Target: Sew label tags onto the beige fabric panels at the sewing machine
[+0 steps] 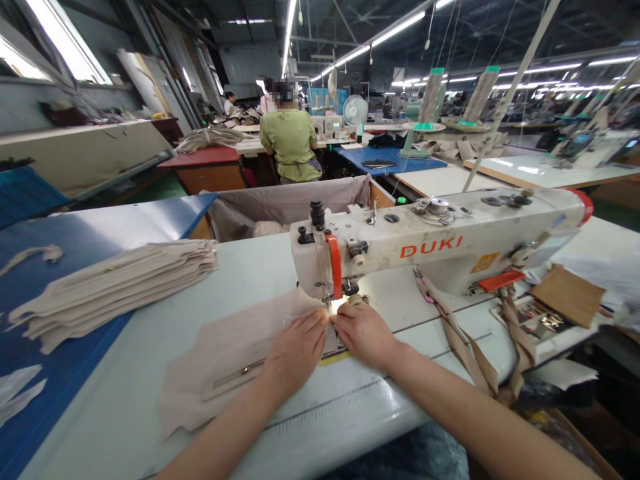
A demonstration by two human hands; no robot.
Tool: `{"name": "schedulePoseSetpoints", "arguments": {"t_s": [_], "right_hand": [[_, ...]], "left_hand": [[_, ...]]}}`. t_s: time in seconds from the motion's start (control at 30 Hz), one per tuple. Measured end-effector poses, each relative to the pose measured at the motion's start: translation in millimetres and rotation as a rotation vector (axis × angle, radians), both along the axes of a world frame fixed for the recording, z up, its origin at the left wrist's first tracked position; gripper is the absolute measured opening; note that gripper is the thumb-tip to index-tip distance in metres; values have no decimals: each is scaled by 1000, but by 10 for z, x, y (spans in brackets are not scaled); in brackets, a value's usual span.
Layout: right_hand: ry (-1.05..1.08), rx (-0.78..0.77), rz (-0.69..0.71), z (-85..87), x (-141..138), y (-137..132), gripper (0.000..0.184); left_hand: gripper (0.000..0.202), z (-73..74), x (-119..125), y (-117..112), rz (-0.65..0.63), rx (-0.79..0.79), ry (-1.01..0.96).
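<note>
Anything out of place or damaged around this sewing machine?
Loose fabric strips lie twisted at the sewing table's near right edge, untidy against the neat fabric stack at left. No damage stands out.

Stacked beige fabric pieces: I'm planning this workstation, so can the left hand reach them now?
Probably yes, once the left hand leaves the flat beige fabric panel under it: nothing upright stands between hand and the stacked pieces, only that panel and white tabletop.

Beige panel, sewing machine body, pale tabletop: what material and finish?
Panel: fabric, matte; limp, wavy edge. Weave unclear.
Machine body: probably painted metal, semi-gloss; pale coat with dark smudges.
Tabletop: maybe laminate; smooth, with a slight sheen.
</note>
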State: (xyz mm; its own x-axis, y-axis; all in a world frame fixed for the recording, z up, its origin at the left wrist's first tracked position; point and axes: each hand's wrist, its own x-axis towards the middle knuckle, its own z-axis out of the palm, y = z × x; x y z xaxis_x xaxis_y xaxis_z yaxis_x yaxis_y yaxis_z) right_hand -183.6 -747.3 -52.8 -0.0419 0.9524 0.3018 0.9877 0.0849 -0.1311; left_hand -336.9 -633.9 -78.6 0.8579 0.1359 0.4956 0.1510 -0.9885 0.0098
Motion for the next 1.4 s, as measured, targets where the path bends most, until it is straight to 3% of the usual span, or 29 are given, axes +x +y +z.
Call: {"name": "schedulePoseSetpoints", "arguments": {"t_s": [0.57,1.23,1.4], "right_hand": [[-5,-3,-24,-10,-4,7,21],[9,22,-28,-23,-2,11,19],[4,20,-33,-19,-8,16,21]], "left_hand": [[39,30,24,-4,-36,67,1],[37,-39,25,48,-51,-71,-8],[37,-17,29,36,-42,-42,-12]]}}
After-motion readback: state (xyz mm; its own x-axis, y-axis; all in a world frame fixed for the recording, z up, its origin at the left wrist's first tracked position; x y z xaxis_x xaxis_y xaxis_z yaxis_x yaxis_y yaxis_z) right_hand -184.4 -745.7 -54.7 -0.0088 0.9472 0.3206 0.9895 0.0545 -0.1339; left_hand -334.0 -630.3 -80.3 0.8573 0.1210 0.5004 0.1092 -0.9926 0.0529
